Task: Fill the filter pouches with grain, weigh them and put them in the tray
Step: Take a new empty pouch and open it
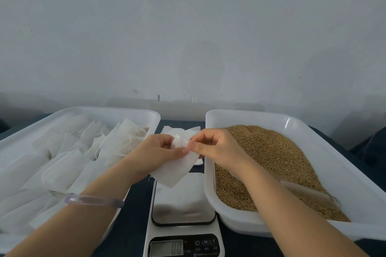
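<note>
Both my hands hold one flat white filter pouch (177,168) in the air above the kitchen scale (183,213). My left hand (155,153) pinches the pouch's top from the left, and my right hand (211,146) pinches the same top edge from the right. The pouch hangs down and to the left. To the right stands a white tub (355,177) full of brown grain (269,156), with a clear scoop (309,193) lying in it. On the left a white tray (117,113) holds several filled pouches (83,152).
A small stack of empty pouches (179,130) lies on the dark table between the tray and the tub, behind my hands. The scale's display (167,247) sits at the near edge. A grey wall rises close behind the table.
</note>
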`<state>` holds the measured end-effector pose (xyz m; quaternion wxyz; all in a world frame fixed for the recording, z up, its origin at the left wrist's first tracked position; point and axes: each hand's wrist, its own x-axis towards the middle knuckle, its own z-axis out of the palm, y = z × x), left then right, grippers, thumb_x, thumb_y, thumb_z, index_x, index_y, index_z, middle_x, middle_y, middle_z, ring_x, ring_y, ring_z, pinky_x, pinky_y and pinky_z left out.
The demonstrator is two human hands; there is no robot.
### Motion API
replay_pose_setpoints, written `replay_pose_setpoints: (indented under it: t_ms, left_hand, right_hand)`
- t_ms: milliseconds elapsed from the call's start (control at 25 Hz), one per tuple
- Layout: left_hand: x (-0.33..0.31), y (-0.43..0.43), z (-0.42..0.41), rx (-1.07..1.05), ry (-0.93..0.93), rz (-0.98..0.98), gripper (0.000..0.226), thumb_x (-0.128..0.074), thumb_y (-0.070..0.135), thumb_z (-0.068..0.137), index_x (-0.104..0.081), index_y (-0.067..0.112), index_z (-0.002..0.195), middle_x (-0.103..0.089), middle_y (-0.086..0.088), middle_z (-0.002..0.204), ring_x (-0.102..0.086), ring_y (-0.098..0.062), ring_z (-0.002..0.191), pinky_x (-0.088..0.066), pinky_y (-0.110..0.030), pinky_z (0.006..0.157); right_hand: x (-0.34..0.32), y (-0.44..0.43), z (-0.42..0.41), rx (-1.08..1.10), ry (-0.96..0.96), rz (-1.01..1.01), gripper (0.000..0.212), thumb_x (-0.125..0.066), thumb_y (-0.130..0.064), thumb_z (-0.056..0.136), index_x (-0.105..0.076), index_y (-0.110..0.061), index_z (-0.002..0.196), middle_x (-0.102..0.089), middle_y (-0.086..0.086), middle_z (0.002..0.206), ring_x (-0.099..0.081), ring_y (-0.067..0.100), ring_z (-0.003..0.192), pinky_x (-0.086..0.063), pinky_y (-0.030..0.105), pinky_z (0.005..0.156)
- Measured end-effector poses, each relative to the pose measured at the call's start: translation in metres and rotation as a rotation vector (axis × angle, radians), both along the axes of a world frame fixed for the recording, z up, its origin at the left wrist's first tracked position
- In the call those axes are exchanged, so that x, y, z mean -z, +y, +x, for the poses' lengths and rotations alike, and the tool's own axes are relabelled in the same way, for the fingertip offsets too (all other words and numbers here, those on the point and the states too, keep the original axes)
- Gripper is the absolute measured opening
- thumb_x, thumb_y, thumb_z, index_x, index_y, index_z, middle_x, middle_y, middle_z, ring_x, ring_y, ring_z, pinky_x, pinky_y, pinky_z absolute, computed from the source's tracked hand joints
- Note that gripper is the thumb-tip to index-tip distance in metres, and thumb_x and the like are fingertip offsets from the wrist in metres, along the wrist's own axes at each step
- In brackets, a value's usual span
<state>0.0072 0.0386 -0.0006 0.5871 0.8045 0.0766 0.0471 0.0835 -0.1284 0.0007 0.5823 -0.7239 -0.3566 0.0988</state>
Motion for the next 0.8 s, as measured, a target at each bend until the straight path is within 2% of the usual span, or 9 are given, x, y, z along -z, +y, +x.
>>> replay_pose_setpoints:
  t_ms: [80,160,280,360,480,600,640,720,800]
  left_hand:
    - [0.0,-0.001,0.0,0.012,-0.009,-0.004,0.012,-0.075,0.021,0.08,-0.065,0.015,0.078,-0.069,0.0,0.071,-0.063,-0.015,0.065,-0.048,-0.026,0.061]
    - [0.0,-0.002,0.0,0.054,-0.003,0.003,0.015,-0.075,0.019,0.079,-0.062,0.017,0.074,-0.067,0.007,0.063,-0.062,-0.008,0.057,-0.047,-0.02,0.053]
    - [0.001,-0.002,0.0,0.132,0.03,0.077,0.016,-0.077,0.021,0.077,-0.066,0.011,0.084,-0.068,0.003,0.07,-0.062,-0.008,0.063,-0.048,-0.021,0.06]
    - [-0.001,-0.002,-0.001,0.187,0.042,0.099,0.026,-0.078,0.026,0.074,-0.07,0.01,0.093,-0.07,-0.001,0.08,-0.064,-0.011,0.072,-0.05,-0.024,0.066]
    - [-0.002,-0.003,-0.003,0.238,0.046,0.124,0.014,-0.078,0.033,0.07,-0.071,0.022,0.074,-0.066,0.011,0.065,-0.06,-0.002,0.062,-0.045,-0.014,0.056]
    - [0.001,-0.001,-0.002,0.29,0.075,0.218,0.021,-0.082,0.036,0.07,-0.069,0.02,0.07,-0.059,0.013,0.06,-0.055,-0.002,0.058,-0.041,-0.014,0.056]
    - [0.001,0.0,-0.002,0.315,0.096,0.239,0.024,-0.081,0.039,0.068,-0.07,0.018,0.072,-0.058,0.012,0.061,-0.054,-0.003,0.06,-0.04,-0.015,0.058]
    - [0.0,0.001,-0.004,0.376,0.145,0.26,0.014,-0.08,0.039,0.069,-0.072,0.029,0.065,-0.059,0.016,0.06,-0.056,0.0,0.059,-0.041,-0.012,0.058]
    - [-0.004,0.003,-0.006,0.412,0.19,0.298,0.016,-0.08,0.044,0.066,-0.069,0.038,0.056,-0.061,0.02,0.057,-0.057,0.005,0.057,-0.041,-0.008,0.055]
  right_hand:
    - [0.0,0.0,-0.001,-0.019,0.008,-0.052,0.028,-0.069,-0.03,0.084,-0.07,-0.002,0.076,-0.066,0.016,0.077,-0.058,0.018,0.072,-0.052,0.037,0.074]
    - [-0.004,0.001,-0.003,0.008,0.065,-0.038,0.034,-0.059,-0.032,0.091,-0.071,-0.005,0.072,-0.069,0.003,0.073,-0.06,0.011,0.071,-0.052,0.03,0.071]
    - [-0.009,-0.002,-0.005,0.063,0.084,-0.005,0.02,-0.061,-0.015,0.089,-0.075,-0.015,0.075,-0.073,-0.004,0.076,-0.063,0.006,0.071,-0.052,0.02,0.067]
    - [-0.01,-0.006,-0.004,0.038,0.076,-0.035,0.02,-0.061,-0.001,0.083,-0.075,-0.014,0.08,-0.072,-0.002,0.078,-0.063,0.012,0.074,-0.052,0.021,0.069]
    - [-0.01,-0.013,-0.003,-0.113,0.031,-0.179,0.027,-0.057,0.009,0.08,-0.074,-0.009,0.09,-0.069,0.007,0.083,-0.059,0.017,0.079,-0.05,0.027,0.074]
    - [-0.01,-0.015,-0.003,-0.221,-0.093,-0.292,0.022,-0.058,0.009,0.08,-0.073,-0.001,0.091,-0.059,0.008,0.077,-0.05,0.014,0.074,-0.042,0.028,0.072]
    - [-0.011,-0.015,-0.003,-0.222,-0.114,-0.291,0.023,-0.058,0.01,0.079,-0.073,-0.002,0.091,-0.057,0.005,0.074,-0.048,0.013,0.072,-0.04,0.027,0.071]
    - [-0.011,-0.016,-0.004,-0.189,-0.097,-0.237,0.032,-0.058,0.011,0.077,-0.076,-0.01,0.094,-0.06,-0.007,0.071,-0.05,0.008,0.072,-0.042,0.023,0.071]
    - [-0.011,-0.019,-0.004,-0.167,-0.049,-0.19,0.037,-0.062,0.011,0.077,-0.076,-0.017,0.097,-0.064,-0.001,0.078,-0.054,0.011,0.078,-0.045,0.028,0.077]
